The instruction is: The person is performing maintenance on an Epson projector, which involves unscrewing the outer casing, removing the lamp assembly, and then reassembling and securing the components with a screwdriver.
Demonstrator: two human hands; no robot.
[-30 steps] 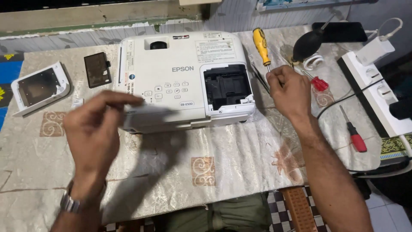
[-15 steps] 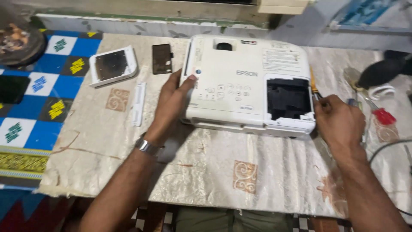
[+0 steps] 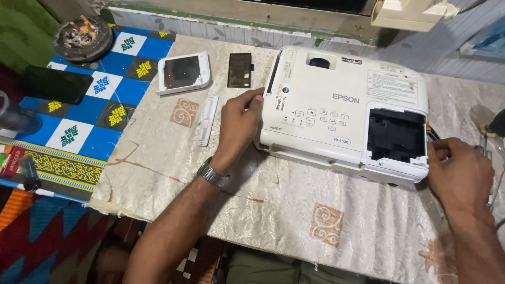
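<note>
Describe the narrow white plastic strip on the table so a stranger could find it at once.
Start at the big white projector on the cream patterned tablecloth. Left of the left hand gripping its end lies the narrow white plastic strip. Unlike the square white cover and dark rectangular filter beyond it, it is long and thin.

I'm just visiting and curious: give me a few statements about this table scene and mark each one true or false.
1. Both hands touch the white projector. True: the left hand grips its left end, the right hand its right corner.
2. The projector has an open compartment on top. True.
3. The left wrist is bare. False: it wears a metal watch.
4. The white cover sits on the projector. False: it lies apart on the cloth, left of a small dark panel.
5. A dark phone lies on the chequered mat. True.
</note>
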